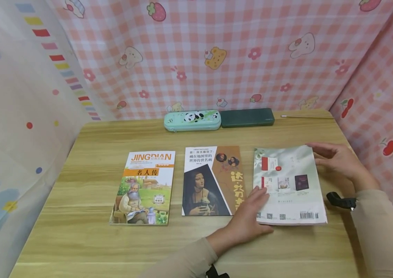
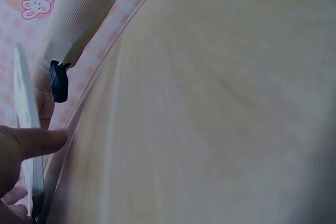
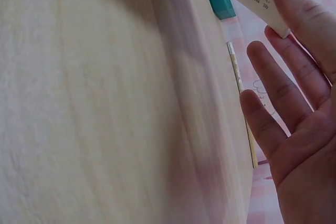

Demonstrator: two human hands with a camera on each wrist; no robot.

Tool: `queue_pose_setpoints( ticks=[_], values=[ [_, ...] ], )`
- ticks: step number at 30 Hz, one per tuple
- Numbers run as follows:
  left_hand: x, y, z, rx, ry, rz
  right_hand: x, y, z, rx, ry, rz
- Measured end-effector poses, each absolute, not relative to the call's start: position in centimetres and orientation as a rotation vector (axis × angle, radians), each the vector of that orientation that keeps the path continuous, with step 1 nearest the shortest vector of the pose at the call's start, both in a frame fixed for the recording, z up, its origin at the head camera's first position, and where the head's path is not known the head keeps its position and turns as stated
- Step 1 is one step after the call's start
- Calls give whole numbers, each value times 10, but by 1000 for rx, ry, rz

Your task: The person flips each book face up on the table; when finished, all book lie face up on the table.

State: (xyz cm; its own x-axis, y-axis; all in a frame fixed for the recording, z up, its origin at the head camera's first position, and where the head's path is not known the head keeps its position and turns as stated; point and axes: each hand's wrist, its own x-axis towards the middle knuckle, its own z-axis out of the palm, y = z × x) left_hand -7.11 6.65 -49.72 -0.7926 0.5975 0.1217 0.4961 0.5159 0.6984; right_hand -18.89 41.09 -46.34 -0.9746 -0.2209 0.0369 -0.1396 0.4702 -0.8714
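Observation:
A pale green-white magazine [image 1: 288, 202], back cover up with a barcode and small book pictures, is at the right of the table. My left hand [image 1: 248, 220] grips its lower left corner, fingers over the left side and thumb along the bottom edge. At the upper right corner my right hand [image 1: 335, 160] pinches it; in the right wrist view the thumb [image 3: 302, 6] is on one face and the index finger is behind the corner, with the other fingers spread apart. The left wrist view shows the magazine [image 2: 26, 93] edge-on beside the left thumb [image 2: 44, 141].
Left of the magazine lie a book with a portrait painting [image 1: 201, 185] and an orange-titled book [image 1: 144, 189]. Along the back of the wooden table [image 1: 78, 239] are a mint panda pencil case [image 1: 193, 120], a dark green case [image 1: 246, 117] and a pencil [image 1: 304, 117]. Patterned curtains [image 1: 189, 50] enclose the table.

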Motion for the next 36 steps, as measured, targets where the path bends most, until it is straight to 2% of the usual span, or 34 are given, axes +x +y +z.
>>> queue_pose_setpoints(
  ticks=[6,11,23,27,30,36],
  values=[
    [-69,66,-496,1123,2630,1113,-191,413,-463,-410,2591,-1628],
    [-66,64,-494,1156,2603,1150,-193,414,-461,-482,2545,-1702],
    [-71,56,-472,1352,2443,1360,-205,394,-434,-811,2003,-2186],
    [-69,55,-465,1373,2415,1526,-210,377,-413,-744,1999,-2248],
    [-67,56,-462,1324,2425,1638,-212,363,-399,-604,2227,-2163],
    [-60,61,-464,983,2462,1686,-222,343,-395,-424,2720,-1643]
  ],
)
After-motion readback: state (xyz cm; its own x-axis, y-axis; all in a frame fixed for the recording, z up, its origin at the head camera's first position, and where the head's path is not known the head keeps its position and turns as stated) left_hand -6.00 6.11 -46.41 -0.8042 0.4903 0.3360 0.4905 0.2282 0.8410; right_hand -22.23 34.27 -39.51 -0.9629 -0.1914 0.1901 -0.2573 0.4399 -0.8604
